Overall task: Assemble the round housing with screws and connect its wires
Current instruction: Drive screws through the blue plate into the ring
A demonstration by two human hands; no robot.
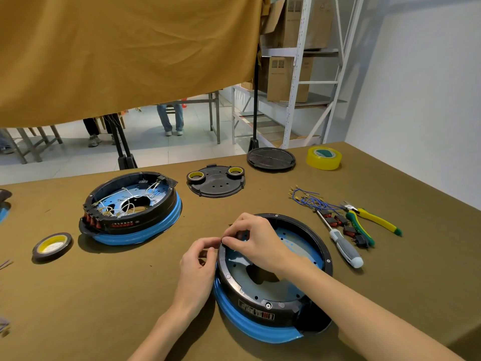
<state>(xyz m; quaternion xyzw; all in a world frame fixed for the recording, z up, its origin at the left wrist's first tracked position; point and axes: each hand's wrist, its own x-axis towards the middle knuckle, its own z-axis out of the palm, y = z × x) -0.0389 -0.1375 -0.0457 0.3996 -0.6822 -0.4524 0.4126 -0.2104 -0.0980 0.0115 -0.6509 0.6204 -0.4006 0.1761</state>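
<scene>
Left hand (199, 259) pinches outside the rim | right hand (256, 241) pinches a small dark part, identity unclear, at the inner wall | round housing (276, 303) sits on the table (130, 295) before the person | judged rigid, moderately heavy; grip by the black rim | loose wires (309, 200) lie far right, flexible.

Yellow tape roll (324, 158) far right; cardboard boxes (289, 78) (on shelving).

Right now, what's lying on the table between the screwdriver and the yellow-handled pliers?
In the head view, small black and red switches lie between the screwdriver and the pliers, with blue wires trailing from their far end.
</scene>
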